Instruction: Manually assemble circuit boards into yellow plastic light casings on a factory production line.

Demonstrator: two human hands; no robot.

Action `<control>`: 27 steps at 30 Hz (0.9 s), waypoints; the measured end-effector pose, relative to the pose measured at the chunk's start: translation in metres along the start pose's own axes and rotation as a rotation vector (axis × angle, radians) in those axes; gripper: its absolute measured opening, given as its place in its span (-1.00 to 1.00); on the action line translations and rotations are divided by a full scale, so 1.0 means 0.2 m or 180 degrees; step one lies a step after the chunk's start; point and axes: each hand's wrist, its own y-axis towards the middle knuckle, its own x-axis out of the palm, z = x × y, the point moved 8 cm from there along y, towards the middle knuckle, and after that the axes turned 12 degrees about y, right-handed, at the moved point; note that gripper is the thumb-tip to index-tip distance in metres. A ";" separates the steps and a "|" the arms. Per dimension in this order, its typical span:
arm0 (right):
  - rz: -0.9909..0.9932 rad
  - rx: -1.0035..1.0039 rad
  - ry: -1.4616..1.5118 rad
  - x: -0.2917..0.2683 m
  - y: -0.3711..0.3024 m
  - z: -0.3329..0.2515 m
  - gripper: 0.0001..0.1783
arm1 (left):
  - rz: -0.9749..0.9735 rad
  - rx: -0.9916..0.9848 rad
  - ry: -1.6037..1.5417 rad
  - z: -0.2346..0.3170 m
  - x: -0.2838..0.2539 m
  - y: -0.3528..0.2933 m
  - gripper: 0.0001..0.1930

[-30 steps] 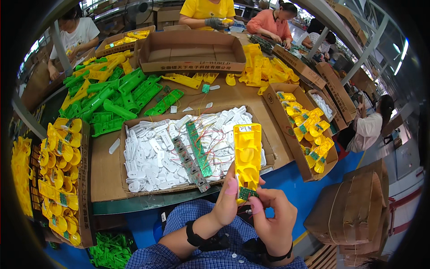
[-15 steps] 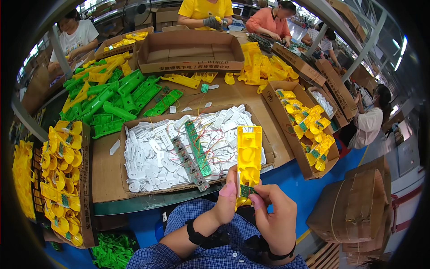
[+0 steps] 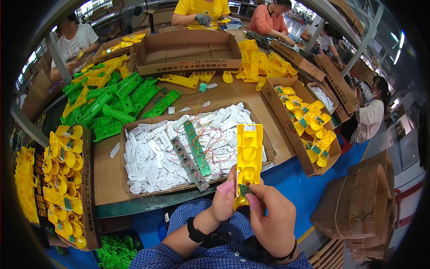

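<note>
A long yellow plastic housing (image 3: 249,152) stands upright in front of me, its ribbed hollow inside facing me. My left hand (image 3: 224,197) grips its lower left edge, thumb along the side. Near the housing's lower end sits a small green circuit board (image 3: 244,189). My right hand (image 3: 272,208) pinches this board between thumb and fingertips at its right edge. How deep the board lies in the housing is hidden by the fingers. Just beyond my hands, a carton of white plastic pieces (image 3: 150,163) carries a strip of green boards (image 3: 197,148) and a greyish strip of parts (image 3: 189,163), with thin wires.
Cartons of yellow housings with boards stand at left (image 3: 89,197) and right (image 3: 286,121). Green housings (image 3: 130,85) and yellow housings (image 3: 257,60) are heaped farther back, around an open carton (image 3: 188,67). Stacked cartons (image 3: 354,201) are at lower right. Several people work around the table.
My right fingers and the circuit board have shifted slightly within the housing's lower end. The view has moved a little; my left hand keeps its grip.
</note>
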 end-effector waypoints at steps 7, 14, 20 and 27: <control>0.0207 0.0155 0.0289 -0.02 -0.01 0.01 -0.78 | -0.0088 -0.0363 -0.0687 -0.02 0.02 -0.01 -0.43; 0.0180 0.0229 0.0355 -0.04 -0.03 0.01 -0.79 | -0.0353 -0.0243 -0.1166 0.00 0.03 0.01 -0.39; 0.0303 0.0283 0.0494 -0.05 -0.03 0.05 -0.78 | 0.0103 -0.0456 -0.0953 0.02 0.03 0.00 -0.42; 0.0461 0.0233 0.1014 -0.11 -0.02 0.20 -0.81 | 0.0570 0.0232 0.0802 0.07 -0.01 0.02 -0.38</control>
